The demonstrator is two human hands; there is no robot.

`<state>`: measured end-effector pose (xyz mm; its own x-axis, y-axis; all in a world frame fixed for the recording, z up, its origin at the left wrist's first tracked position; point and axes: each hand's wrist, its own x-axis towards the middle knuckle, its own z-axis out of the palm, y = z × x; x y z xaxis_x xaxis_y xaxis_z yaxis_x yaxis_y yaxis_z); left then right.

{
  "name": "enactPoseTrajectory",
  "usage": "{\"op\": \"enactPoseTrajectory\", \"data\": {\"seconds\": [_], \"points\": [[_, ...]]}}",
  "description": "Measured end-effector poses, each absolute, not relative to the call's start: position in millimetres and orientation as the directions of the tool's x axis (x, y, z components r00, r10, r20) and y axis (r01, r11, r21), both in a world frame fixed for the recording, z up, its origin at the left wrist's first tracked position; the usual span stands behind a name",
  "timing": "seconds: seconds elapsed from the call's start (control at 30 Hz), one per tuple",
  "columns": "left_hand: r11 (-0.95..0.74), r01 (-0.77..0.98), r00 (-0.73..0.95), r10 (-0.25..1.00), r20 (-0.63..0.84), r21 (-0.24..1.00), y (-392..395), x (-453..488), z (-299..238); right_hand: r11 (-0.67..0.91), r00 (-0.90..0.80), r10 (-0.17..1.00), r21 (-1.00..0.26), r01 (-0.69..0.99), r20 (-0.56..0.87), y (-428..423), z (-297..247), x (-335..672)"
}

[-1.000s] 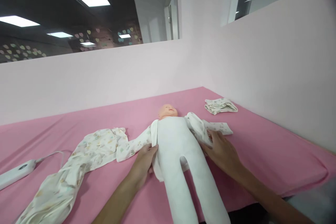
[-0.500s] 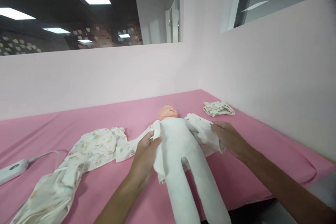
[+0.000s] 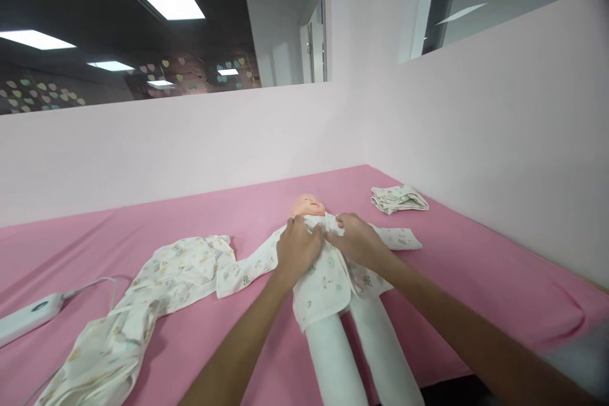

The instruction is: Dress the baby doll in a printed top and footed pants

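A baby doll [image 3: 333,358] with a white cloth body lies on its back, its head [image 3: 308,205] toward the wall. It wears a white printed baby shirt [image 3: 321,292], whose two front panels now lie over the chest and belly. My left hand [image 3: 297,247] is closed on the shirt's front edge just below the doll's chin. Close beside it, my right hand [image 3: 359,240] pinches the other front edge near the neck. The sleeves stretch out to both sides, and the fingertips are partly hidden by the hands.
A pink sheet [image 3: 190,342] covers the table. Crumpled printed baby clothes [image 3: 181,269] lie at the left, touching one sleeve. Farther left is a white handheld device [image 3: 33,317] with a cable. A folded printed cloth [image 3: 399,198] sits back right. White walls [image 3: 214,146] border the table.
Both hands have moved inward and up toward the doll's neck. The shirt's front panels, held spread to the sides before, now cover the doll's torso.
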<state>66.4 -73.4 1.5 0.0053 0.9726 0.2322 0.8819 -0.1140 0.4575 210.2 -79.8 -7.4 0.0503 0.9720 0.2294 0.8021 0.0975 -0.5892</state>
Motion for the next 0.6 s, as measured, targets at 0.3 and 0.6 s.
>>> {"op": "enactPoseTrajectory", "data": {"seconds": [0.3,0.6], "points": [[-0.067,0.976,0.013,0.967,0.253,0.205,-26,72,-2,0.118,0.126,0.932,-0.615,0.78,0.339,-24,-26,189],[-0.18,0.981,0.14,0.919,0.369,0.077,-19,66,-9,0.296,0.161,0.91,-0.87,0.394,0.382,-10,-50,208]]}}
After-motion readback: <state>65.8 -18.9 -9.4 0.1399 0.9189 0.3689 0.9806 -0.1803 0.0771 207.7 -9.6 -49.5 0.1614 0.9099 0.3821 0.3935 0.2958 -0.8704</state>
